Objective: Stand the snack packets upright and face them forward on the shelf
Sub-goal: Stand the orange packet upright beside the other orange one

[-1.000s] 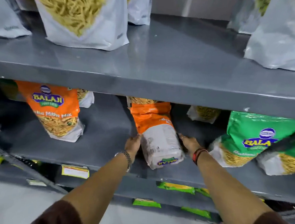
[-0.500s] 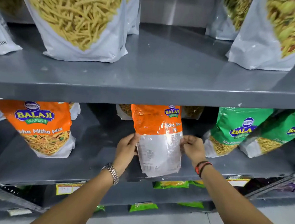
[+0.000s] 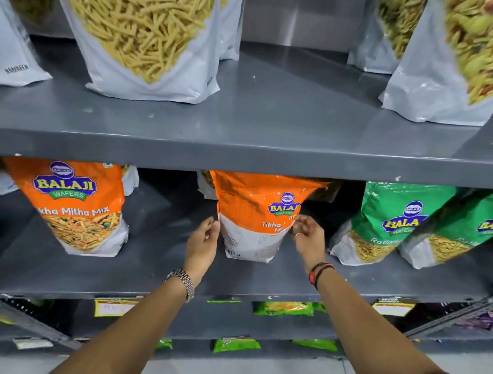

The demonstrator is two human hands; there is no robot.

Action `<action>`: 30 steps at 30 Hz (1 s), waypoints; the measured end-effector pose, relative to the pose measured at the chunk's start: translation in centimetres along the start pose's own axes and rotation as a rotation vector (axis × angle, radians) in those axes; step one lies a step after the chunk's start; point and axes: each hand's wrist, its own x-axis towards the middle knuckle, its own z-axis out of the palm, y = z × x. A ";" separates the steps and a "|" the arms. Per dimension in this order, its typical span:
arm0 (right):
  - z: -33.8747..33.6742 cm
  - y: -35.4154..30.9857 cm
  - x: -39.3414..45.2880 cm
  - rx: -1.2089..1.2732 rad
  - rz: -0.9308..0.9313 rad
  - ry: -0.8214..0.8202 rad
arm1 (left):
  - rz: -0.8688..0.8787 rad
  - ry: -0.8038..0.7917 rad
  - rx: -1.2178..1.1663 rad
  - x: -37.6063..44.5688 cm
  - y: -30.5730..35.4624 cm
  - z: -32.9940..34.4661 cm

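Note:
An orange Tikha Mitha Mix packet [image 3: 254, 217] stands upright in the middle of the grey middle shelf [image 3: 232, 277], turned partly sideways so its back panel and part of its front both show. My left hand [image 3: 204, 242] touches its left edge with curled fingers. My right hand [image 3: 306, 235] pinches its right edge beside the logo. A second orange packet [image 3: 76, 203] stands to the left, front facing out. At the right, two green packets [image 3: 389, 224] [image 3: 466, 230] lean against each other.
The upper shelf [image 3: 274, 124] carries large white pouches of yellow snacks [image 3: 139, 31] with a gap in its middle. More packets stand behind the front row. Lower shelves hold small green packets [image 3: 283, 307] and price labels [image 3: 112, 307].
The orange packet went from tilted and upside down to upright, then turned so its front begins to face out. It was set further back on the shelf, both hands staying at its sides.

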 end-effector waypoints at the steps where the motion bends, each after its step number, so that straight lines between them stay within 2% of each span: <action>1: 0.2 -0.3 0.1 0.003 0.005 -0.032 | -0.058 -0.040 0.003 -0.4 -0.4 0.1; 5: 0.3 -0.4 0.0 -0.031 0.032 -0.087 | -0.156 -0.288 0.014 -2.1 -0.8 0.9; 8: -0.5 -0.7 -1.2 -0.071 0.040 -0.092 | -0.144 -0.294 -0.011 -1.8 0.4 1.4; 11: -1.1 -0.9 -3.8 0.001 0.066 -0.249 | -0.162 -0.188 -0.020 -0.7 0.9 2.0; 14: -0.5 -0.5 -6.9 0.098 0.133 -0.356 | -0.222 -0.084 -0.141 -0.5 1.7 3.3; 17: 0.9 0.0 -8.5 0.124 0.128 -0.374 | -0.280 -0.101 -0.266 0.1 2.4 4.3; 20: 1.5 -0.5 -9.1 0.167 0.137 -0.391 | -0.259 -0.144 -0.285 0.7 3.0 4.4; 22: 1.2 -0.7 -8.8 0.156 0.172 -0.406 | -0.227 -0.111 -0.277 0.7 2.9 4.3; 25: -0.3 -1.2 -8.2 0.099 0.208 -0.371 | -0.224 0.033 -0.318 -0.6 1.5 4.3; 27: -1.0 -1.7 -7.0 0.106 0.189 -0.275 | -0.152 0.143 -0.310 -3.3 0.5 4.5; 30: -0.6 -2.8 -4.2 0.186 0.142 -0.138 | -0.077 0.205 -0.278 -8.1 -1.3 5.9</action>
